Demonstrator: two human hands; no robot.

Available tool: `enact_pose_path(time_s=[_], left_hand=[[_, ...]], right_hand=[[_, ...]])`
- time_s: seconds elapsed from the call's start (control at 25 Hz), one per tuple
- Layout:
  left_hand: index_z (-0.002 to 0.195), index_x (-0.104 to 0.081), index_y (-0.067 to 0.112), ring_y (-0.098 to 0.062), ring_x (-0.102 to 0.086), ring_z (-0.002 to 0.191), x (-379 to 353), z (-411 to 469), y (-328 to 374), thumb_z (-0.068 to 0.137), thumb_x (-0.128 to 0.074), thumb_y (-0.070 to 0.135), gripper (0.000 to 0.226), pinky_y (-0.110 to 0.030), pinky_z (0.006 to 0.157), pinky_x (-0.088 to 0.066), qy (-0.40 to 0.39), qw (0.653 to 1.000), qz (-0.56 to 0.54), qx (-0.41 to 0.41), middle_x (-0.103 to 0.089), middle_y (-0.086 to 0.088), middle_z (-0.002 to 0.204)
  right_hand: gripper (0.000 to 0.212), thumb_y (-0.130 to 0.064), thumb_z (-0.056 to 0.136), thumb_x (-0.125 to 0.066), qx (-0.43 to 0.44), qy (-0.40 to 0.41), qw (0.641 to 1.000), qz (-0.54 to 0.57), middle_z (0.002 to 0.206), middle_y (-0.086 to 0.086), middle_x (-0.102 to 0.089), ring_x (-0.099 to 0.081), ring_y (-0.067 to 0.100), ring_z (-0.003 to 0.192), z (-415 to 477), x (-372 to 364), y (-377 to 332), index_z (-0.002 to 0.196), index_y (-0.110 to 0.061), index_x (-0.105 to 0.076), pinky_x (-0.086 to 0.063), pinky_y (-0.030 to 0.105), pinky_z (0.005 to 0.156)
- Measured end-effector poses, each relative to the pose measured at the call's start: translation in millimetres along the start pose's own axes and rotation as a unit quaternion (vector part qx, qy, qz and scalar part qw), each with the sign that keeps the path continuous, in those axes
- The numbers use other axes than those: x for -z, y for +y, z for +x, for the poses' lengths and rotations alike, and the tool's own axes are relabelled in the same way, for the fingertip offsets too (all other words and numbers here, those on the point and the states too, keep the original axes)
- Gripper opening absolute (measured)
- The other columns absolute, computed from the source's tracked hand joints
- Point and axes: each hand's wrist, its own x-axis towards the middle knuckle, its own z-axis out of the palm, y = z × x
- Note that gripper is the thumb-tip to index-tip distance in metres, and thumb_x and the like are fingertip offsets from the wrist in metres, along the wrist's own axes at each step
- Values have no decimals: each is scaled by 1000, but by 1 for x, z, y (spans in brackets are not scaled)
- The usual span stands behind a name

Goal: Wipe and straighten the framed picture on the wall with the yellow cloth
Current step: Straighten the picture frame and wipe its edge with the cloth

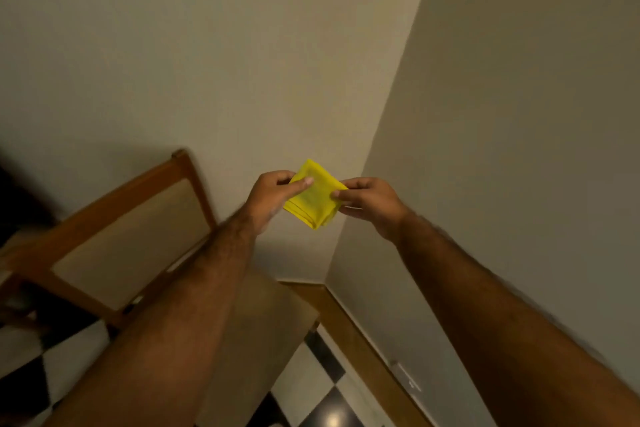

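Both hands, left hand (273, 196) and right hand (369, 204), are pinching the folded yellow cloth (313, 199) mid-frame; loosening either pinch is risking it unfolding or dropping

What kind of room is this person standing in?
Most likely a room in a home, perhaps a dining corner. A wooden chair with a padded back stands by plain painted walls, over a black-and-white checkered floor with a wooden skirting board.

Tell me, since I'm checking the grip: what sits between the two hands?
In the head view, the folded yellow cloth spans the gap, pinched at one side by the left hand and at the other by the right hand.
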Motion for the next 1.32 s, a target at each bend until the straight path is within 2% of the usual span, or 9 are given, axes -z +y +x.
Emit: enact_pose_path(time_s=[0.2,0.44,0.6,0.8,1.0,1.08,1.12,1.24,1.32], left_hand=[[115,-71,1,-12,-70,77,-67,-6,113,86,-77,14,33,-23,67,-59,-57,995,-3,-85,-75,-11,97],[110,-67,12,-10,-70,72,-156,-37,261,92,-70,20,20,-27,65,-59,-124,972,-27,-199,-73,-1,90],[117,-67,7,-12,-71,81,-199,-63,358,88,-75,24,35,-29,71,-60,-125,952,-65,-272,-75,-4,99],[103,-75,15,-14,-73,83,-237,-97,457,79,-84,30,30,-26,63,-60,-140,930,-81,-330,-77,0,96],[117,-71,11,-28,-71,107,-259,-123,549,83,-80,32,41,-45,88,-61,-133,897,-94,-411,-75,-8,116],[114,-70,13,-31,-70,110,-265,-134,594,85,-78,31,36,-46,90,-60,-126,878,-119,-446,-74,-8,116],[114,-70,13,-31,-70,111,-268,-138,618,86,-77,31,35,-46,91,-59,-121,868,-129,-463,-74,-8,116],[120,-66,13,-30,-67,111,-275,-145,682,87,-75,35,40,-48,96,-57,-73,845,-126,-514,-71,-6,118],[119,-66,13,-30,-66,110,-282,-146,725,86,-75,37,42,-47,96,-57,-33,834,-132,-534,-70,-6,117]], right_hand=[[18,-1,83,-72,93,75,992,-31,91,11,-64,-61,19,80,-75,75,-92,99,-9,-70,-57,30,79],[24,-1,84,-73,202,179,958,-93,97,17,-64,-61,25,90,-187,159,-210,108,-3,-71,-57,37,84],[35,-1,85,-74,263,251,924,-118,110,19,-71,-68,24,94,-255,200,-281,120,1,-70,-60,39,91],[35,-6,87,-75,330,306,882,-141,115,17,-74,-73,26,104,-328,226,-343,121,0,-69,-63,32,78],[38,-15,87,-77,403,350,828,-171,114,16,-74,-74,28,106,-393,244,-401,122,-2,-69,-63,38,88],[41,-22,85,-79,453,392,775,-202,109,14,-76,-75,29,105,-431,257,-426,121,-3,-70,-62,41,90],[42,-27,85,-79,468,445,721,-251,109,12,-76,-74,28,105,-454,267,-438,120,-5,-71,-61,41,92],[45,-42,87,-71,446,630,505,-386,118,8,-75,-70,25,109,-531,314,-458,121,-12,-72,-53,32,91],[50,-42,89,-65,427,706,389,-409,130,13,-69,-63,31,120,-580,355,-460,128,-10,-67,-46,33,95]])
